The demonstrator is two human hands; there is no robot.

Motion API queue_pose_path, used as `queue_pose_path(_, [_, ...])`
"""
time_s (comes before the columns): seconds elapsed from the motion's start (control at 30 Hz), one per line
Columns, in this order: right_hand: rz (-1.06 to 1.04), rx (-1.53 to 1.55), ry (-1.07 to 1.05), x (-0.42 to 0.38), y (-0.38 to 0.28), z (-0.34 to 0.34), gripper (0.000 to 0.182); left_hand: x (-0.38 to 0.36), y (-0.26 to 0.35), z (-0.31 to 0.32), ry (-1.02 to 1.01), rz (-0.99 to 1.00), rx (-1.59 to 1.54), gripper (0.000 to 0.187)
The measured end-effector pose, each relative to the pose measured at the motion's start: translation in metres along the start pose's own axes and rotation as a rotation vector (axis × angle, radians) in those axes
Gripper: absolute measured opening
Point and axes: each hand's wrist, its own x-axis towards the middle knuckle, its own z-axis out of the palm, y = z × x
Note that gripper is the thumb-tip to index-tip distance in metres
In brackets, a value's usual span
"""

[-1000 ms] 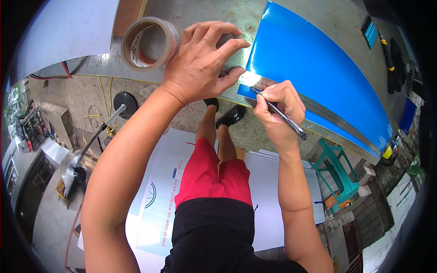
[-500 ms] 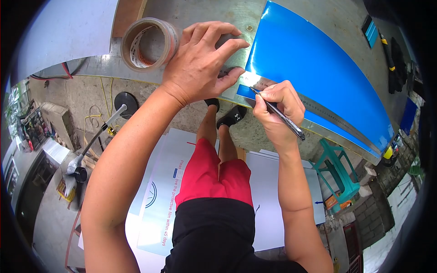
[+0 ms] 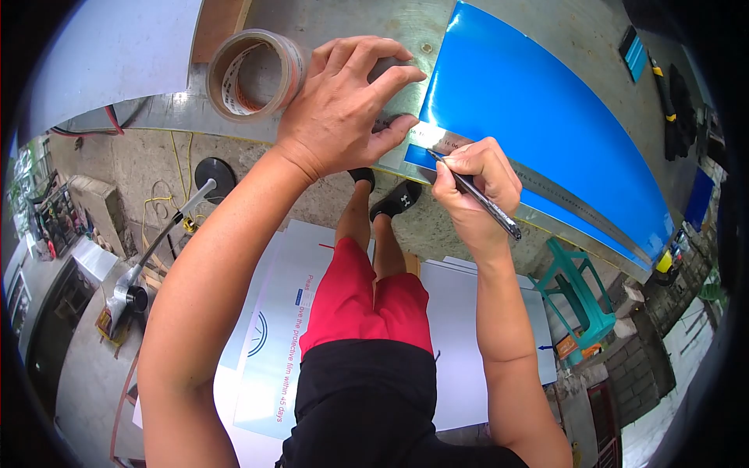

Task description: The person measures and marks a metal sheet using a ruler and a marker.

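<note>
A glossy blue sheet lies on the metal table, with a metal ruler along its near edge. My left hand rests by the ruler's left end, thumb and fingers apart in a curve; what lies under the palm is hidden. Beside its wrist and knuckles stands a roll of tape. Pinched in my right hand is a black pen, its tip at the ruler's near edge on the left part of the blue sheet.
A white panel covers the table's left part. At the far right lie a blue-and-black tool and a dark glove-like item. Below the table are a green stool, a lamp-like pole and white printed sheets.
Both hands keep nearly the same place and pose. The whole view has shifted very slightly.
</note>
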Motion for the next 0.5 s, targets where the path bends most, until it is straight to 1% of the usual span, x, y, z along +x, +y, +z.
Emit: queue_pose_path(0.5, [-0.002, -0.037, 0.010, 0.0009, -0.0029, 0.0019, 0.024, -0.0003, -0.0002, 0.0010, 0.018, 0.009, 0.007, 0.051])
